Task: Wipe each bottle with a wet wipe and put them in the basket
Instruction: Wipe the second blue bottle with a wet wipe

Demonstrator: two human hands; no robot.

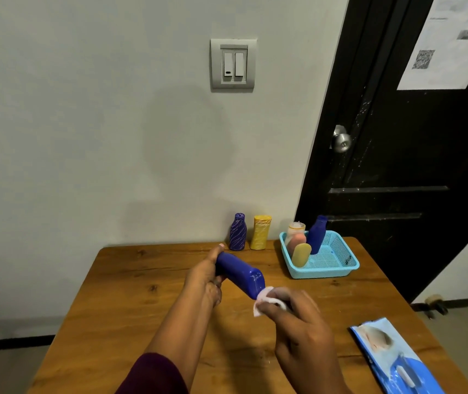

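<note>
With my left hand gripping the blue bottle tilted above the table and my right hand pinching the wet wipe against its near end, I judged slow turning would clean every side.

A home room; wooden table, wall switch, dark door with knob.

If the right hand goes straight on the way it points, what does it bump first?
Most likely the blue bottle that the left hand holds. The right hand pinches a wipe aimed at the bottle's near end, and the wipe seems almost on it, though depth is unclear.
</note>
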